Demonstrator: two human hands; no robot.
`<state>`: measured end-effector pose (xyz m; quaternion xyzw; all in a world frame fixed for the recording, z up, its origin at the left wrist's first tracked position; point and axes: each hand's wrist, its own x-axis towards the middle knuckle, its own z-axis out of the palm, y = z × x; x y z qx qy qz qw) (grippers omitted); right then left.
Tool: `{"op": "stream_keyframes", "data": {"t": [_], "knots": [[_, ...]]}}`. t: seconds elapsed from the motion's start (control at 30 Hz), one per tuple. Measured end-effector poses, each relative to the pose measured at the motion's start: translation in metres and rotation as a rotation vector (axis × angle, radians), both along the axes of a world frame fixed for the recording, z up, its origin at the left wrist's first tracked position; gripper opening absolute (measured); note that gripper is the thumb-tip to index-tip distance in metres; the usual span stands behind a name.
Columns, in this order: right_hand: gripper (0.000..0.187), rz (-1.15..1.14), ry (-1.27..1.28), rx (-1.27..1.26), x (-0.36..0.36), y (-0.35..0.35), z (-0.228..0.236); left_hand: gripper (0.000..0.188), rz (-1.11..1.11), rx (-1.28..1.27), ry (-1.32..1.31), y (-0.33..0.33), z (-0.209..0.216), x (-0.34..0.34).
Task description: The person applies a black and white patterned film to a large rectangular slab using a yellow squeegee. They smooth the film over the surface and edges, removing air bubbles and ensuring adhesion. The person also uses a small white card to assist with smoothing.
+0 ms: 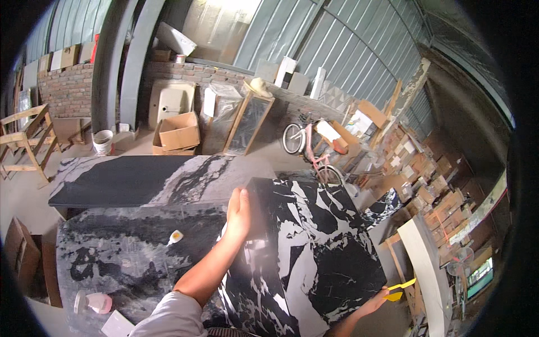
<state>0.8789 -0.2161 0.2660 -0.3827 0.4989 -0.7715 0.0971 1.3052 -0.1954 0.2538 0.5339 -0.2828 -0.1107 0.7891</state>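
A large black-and-white marble-patterned box (342, 275) stands tilted in front of me, its joined faces meeting along an edge. My left hand (240, 214) grips the box's left side near the far corner, fingers pressed together and the tips pointing away. Beyond the box's lower right side, my right hand (375, 302) is closed at a yellow tool (400, 288); part of this hand is hidden by the box. To the left, a small white bottle with a yellow mark (176, 236) lies on the grey-stained worktable (129, 258).
A dark veined slab (123, 180) lies along the table's far side. At the near left are a pinkish cup (100, 303) and a white tile (117, 324). A pale curved panel (424, 269) stands at right. Farther off are a pink bicycle (310, 147) and cardboard boxes (179, 131).
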Motion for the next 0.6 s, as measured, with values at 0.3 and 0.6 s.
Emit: {"op": "stream_keyframes", "data": {"t": [0.3,0.6], "knots": [[0.039,0.081,0.106,0.126,0.004,0.001,0.026,0.033,0.012,-0.103,0.215,0.081,0.012,-0.029],[0.049,0.535,-0.318,0.083,0.052,-0.012,0.047,0.037,0.096,-0.101,0.191,0.096,0.008,-0.024]]}}
